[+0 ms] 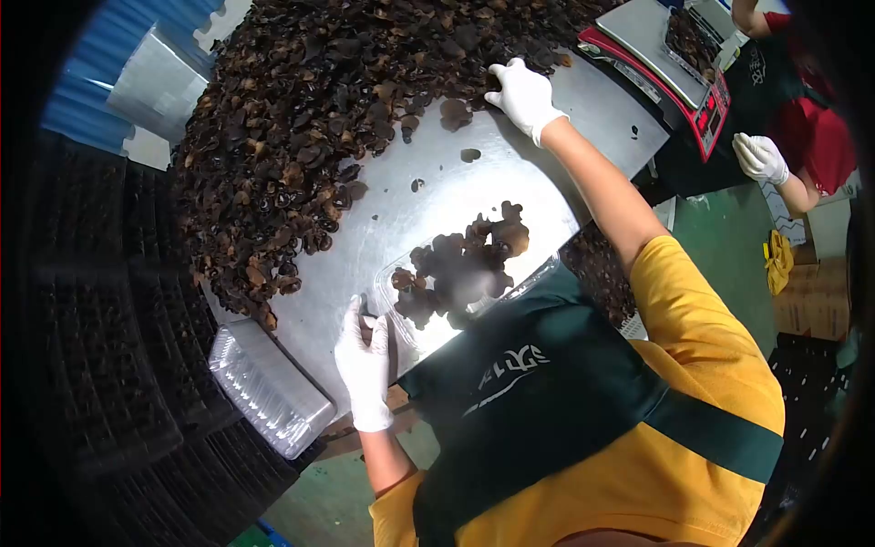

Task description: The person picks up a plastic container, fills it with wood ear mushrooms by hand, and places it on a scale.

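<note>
Both my hands wear white gloves. My right hand (pixel 526 98) is stretched out at the near edge of a big heap of dark wood ear mushrooms (pixel 310 100), fingers spread, fingertips right at the pieces. Close to my body, a shallow clear plastic tray (pixel 410 339) lies on the metal table (pixel 319 310) with a cluster of wood ear mushrooms (pixel 456 273) in it. My left hand (pixel 365 360) is beside the tray's left end, thumb and forefinger apart. A few loose mushroom pieces (pixel 469 155) lie between heap and tray.
A stack of clear plastic trays (pixel 272 387) sits at the table's left corner. At the right stands a red scale (pixel 656 68) with a filled tray (pixel 691 44) on it. Another person's gloved hand (pixel 761 159) is near it. Dark stacked crates (pixel 100 301) line the left.
</note>
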Tool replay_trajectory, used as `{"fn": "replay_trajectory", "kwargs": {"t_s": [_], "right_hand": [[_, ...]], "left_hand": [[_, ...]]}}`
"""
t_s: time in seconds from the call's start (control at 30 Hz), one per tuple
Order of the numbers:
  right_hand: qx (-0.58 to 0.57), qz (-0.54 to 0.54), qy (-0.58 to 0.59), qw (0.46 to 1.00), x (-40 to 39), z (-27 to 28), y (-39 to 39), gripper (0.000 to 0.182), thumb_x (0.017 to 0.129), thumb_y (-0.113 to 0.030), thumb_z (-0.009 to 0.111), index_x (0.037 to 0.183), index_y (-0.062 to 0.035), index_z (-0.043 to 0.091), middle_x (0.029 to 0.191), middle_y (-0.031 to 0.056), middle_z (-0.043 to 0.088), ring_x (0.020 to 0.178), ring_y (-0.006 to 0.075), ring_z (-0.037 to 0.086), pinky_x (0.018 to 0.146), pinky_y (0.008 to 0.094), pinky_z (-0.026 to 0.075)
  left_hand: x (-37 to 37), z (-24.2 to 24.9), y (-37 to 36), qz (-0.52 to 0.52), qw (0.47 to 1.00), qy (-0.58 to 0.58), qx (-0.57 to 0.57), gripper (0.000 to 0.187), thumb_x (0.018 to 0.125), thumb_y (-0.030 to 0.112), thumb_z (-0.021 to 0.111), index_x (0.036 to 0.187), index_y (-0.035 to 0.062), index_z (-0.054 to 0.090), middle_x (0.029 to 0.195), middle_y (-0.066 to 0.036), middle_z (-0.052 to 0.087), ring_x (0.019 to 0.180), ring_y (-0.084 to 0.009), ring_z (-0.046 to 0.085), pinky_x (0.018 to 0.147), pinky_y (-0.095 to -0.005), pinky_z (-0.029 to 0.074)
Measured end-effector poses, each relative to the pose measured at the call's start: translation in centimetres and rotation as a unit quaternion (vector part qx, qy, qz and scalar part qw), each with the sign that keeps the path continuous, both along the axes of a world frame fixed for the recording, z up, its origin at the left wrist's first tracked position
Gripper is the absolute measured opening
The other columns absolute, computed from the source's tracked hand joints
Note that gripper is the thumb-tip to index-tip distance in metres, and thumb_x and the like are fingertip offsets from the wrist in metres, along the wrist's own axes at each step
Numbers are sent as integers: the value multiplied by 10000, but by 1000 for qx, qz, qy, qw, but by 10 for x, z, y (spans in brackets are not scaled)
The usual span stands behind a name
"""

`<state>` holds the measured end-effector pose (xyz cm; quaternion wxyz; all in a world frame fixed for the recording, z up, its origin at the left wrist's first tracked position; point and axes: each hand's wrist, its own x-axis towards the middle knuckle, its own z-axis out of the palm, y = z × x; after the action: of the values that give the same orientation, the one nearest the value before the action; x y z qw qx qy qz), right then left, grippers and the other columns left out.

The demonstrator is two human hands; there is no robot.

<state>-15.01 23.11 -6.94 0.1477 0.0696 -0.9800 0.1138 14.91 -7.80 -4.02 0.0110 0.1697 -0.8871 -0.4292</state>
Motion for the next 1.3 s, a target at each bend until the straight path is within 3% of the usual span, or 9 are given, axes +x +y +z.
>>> {"fn": "replay_trajectory", "kwargs": {"t_s": [0.2,0.5,0.6,0.87,0.97,1.03,1.1,1.23,1.3], "right_hand": [[-26,44,28,998,-3,-19,9,97,835,-173,624,884,-116,684,863,131,631,822,326,640,710,427,497],[-125,54,8,991,17,5,1,317,814,-352,694,979,-82,708,938,128,617,881,320,631,781,406,489],[-41,71,36,996,5,-6,-2,279,807,-307,698,971,-81,714,922,124,612,881,309,630,772,417,488],[-212,115,44,970,37,24,11,180,825,-117,671,990,-50,703,908,104,605,821,273,629,729,348,495],[-117,206,-4,971,90,65,54,149,761,-128,688,871,-29,678,851,127,590,776,306,614,687,396,486],[50,195,-161,966,132,90,97,193,685,-186,763,815,-58,698,803,116,610,735,318,618,681,412,493],[23,230,-254,939,161,118,122,259,625,-233,832,786,-64,719,693,107,619,666,297,618,646,387,497],[-150,90,-197,965,165,120,129,168,687,-91,804,760,-25,668,699,43,558,612,143,553,581,297,455],[-293,50,-195,935,146,105,111,114,748,-93,742,769,-20,657,760,48,595,733,114,556,691,281,459]], "left_hand": [[6,-5,-5,11,1000,3,-17,391,877,66,664,1253,-21,608,882,-40,640,850,-133,587,840,-285,487],[-17,-8,-5,-26,997,70,-26,351,862,51,676,1209,14,639,876,-42,606,757,-130,570,739,-269,494],[-19,-8,-3,-23,996,80,-33,351,850,57,688,1199,32,648,849,-40,585,694,-131,551,684,-263,491],[-25,-12,-6,-26,994,88,-55,362,841,53,692,1199,39,644,877,-62,600,718,-162,578,698,-281,500],[-36,-1,-4,-44,991,96,-86,352,840,52,691,1189,40,644,900,-72,607,758,-181,602,724,-292,504],[-47,3,-2,-54,989,115,-82,323,844,48,683,1164,33,647,903,-84,609,793,-200,618,753,-307,505],[-74,18,11,-96,989,100,-46,289,858,21,651,1146,6,651,932,-100,635,852,-194,630,807,-306,507],[-171,11,60,-246,945,198,-89,272,855,151,645,1092,16,653,974,-146,634,912,-306,635,813,-371,505],[-226,-10,94,-288,917,250,-116,353,841,176,652,1170,52,622,1066,-139,617,981,-310,626,854,-403,506]]}}
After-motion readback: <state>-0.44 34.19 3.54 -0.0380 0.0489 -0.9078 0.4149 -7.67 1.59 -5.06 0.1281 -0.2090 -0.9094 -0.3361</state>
